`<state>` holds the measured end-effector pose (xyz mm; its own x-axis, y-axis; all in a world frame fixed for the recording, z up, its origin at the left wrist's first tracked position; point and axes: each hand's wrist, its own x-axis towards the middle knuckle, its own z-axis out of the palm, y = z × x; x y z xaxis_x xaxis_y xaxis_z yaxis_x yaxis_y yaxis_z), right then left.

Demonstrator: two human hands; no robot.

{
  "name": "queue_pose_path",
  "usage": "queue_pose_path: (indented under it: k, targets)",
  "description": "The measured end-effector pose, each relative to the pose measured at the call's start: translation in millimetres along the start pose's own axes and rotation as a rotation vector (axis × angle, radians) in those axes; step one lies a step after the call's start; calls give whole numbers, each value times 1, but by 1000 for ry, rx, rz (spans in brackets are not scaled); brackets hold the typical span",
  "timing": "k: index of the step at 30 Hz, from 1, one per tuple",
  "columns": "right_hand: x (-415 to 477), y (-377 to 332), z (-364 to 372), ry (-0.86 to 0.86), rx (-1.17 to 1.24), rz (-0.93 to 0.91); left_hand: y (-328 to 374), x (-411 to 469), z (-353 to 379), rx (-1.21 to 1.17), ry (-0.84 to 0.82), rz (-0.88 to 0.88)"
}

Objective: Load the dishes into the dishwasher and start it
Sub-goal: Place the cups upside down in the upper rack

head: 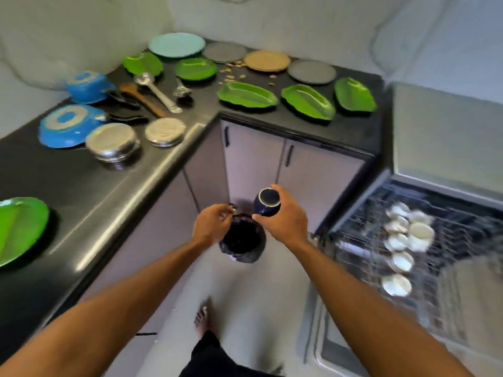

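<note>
My right hand (pixel 284 221) grips a dark blue cup (pixel 267 203) turned upside down over a bin lined with a black bag (pixel 242 243) on the floor. My left hand (pixel 213 225) hovers beside it above the bin, fingers curled around something small that I cannot make out. The dishwasher (pixel 408 240) stands open at the right, its pulled-out rack (pixel 362 232) carrying several small white bowls (pixel 420 231). On the black L-shaped counter (pixel 81 180) lie green leaf-shaped plates (pixel 246 94), round plates (pixel 177 44), two blue bowls (pixel 66 127), steel containers (pixel 113 141) and ladles (pixel 158 91).
Food scraps (pixel 234 72) are scattered on the counter near the back plates. Grey cabinet doors (pixel 253 164) stand under the counter. My bare foot (pixel 202 322) is on the light floor in front of the bin. The lowered dishwasher door (pixel 367 336) juts out at the lower right.
</note>
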<state>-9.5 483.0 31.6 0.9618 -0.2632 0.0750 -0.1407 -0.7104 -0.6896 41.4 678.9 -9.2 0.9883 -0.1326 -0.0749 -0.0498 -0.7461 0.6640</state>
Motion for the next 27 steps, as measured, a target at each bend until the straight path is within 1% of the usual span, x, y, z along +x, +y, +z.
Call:
queue_pose_path:
  k: [3, 6, 8, 10, 12, 16, 18, 21, 25, 27]
  targets:
    - [-36, 74, -50, 62, -49, 121, 44, -16, 65, 53, -132, 97]
    - [-69, 132, -93, 107, -53, 249, 83, -32, 115, 92, -273, 133]
    - [-87, 166, -116, 158, -24, 332, 106, -39, 147, 93, -334, 167]
    - [-101, 194, -137, 214, -3, 418, 131, -42, 176, 106, -394, 187]
    - [-111, 227, -153, 262, 5, 509, 159, -41, 209, 132, -461, 242]
    - [-119, 276, -168, 312, 18, 650, 197, -30, 264, 193, -586, 274]
    - [-116, 300, -175, 334, 12, 712, 213, -18, 293, 208, -615, 246]
    - [-104, 339, -185, 318, -19, 789, 234, 7, 345, 164, -672, 180]
    - [-72, 393, -197, 340, 29, 951, 264, 39, 408, 123, -775, 97]
    - [-51, 425, -202, 368, 89, 1018, 277, 55, 440, 73, -778, 3]
